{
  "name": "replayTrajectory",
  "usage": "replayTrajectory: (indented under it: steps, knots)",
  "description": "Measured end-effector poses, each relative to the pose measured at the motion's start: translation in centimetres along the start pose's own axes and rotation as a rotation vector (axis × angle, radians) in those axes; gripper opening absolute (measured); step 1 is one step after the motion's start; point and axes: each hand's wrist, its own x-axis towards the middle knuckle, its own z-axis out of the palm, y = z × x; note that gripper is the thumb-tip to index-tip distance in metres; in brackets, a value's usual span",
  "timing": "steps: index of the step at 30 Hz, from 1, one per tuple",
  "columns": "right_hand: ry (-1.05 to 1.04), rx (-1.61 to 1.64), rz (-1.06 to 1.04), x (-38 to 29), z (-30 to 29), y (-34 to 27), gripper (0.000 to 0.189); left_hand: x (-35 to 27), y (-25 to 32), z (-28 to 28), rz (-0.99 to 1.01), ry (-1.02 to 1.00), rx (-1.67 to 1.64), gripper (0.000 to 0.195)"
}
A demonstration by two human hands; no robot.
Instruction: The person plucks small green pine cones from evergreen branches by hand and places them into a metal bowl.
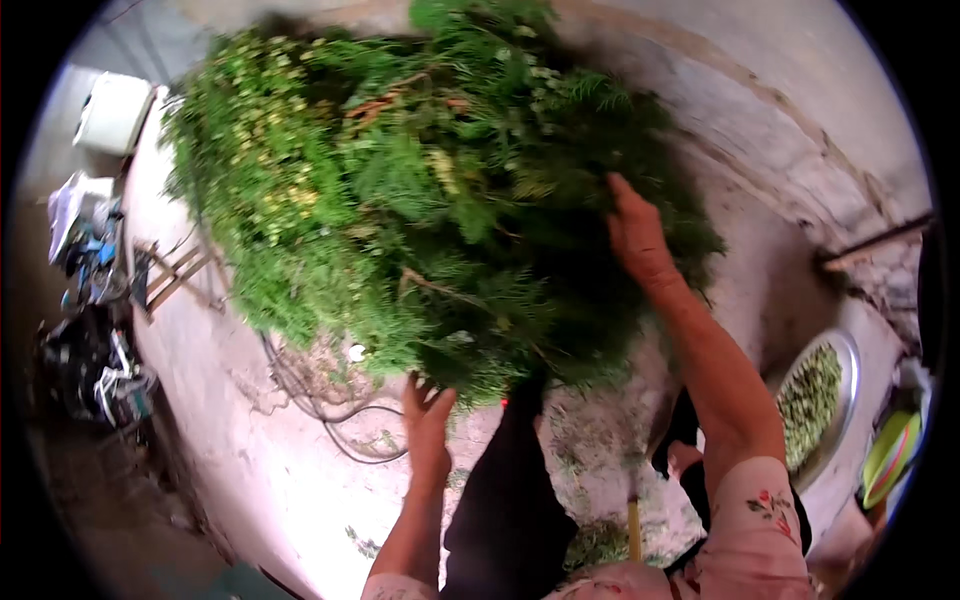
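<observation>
A big heap of green arborvitae-like branches [450, 202] fills the upper middle of the view, in front of my legs. Clusters of small yellowish cones or seeds [277, 150] show on its left side. My right hand [637, 232] is against the heap's right side, its fingers partly lost in dark, blurred foliage, so I cannot tell whether it grips a branch. Lower down, my left hand [427, 416] is at the heap's near edge, fingers spread, with the fingertips by the lowest sprigs. Nothing shows within that hand.
At right, a metal basin [851, 375] holds green plant bits. A yellow stick-like handle [634, 529] stands by my legs. Black cable [352, 442] loops across the concrete floor. A wooden stool-like frame [176, 281] and clutter [94, 375] lie left; a wooden bar [877, 244] leans right.
</observation>
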Motion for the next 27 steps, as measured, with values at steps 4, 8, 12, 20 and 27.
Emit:
replayTrajectory:
  steps: [4, 8, 12, 20, 27]
  knots:
    - [-0.004, -0.011, 0.157, -2.6, -2.4, -1.2, 0.058, -5.6, 8.6, 0.9, 0.081, -0.190, 0.017, 0.056]
    - [0.200, -0.121, 0.175, -4.5, -5.6, 0.9, 0.058, -12.6, 16.5, 1.9, 0.646, -0.658, 0.668, 0.053]
    - [0.373, -0.236, 0.407, -10.1, -7.7, 6.6, 0.039, -16.9, 18.3, 7.3, 0.848, -1.019, 0.884, 0.049]
    - [0.363, -0.284, 0.533, -16.5, -7.4, 12.1, 0.028, -14.9, 12.1, 10.4, 1.136, -1.011, 1.455, 0.042]
    - [0.208, 0.849, 1.408, -17.1, -0.1, 12.5, 0.017, -15.6, 11.7, 11.6, 1.101, -1.120, 1.346, 0.046]
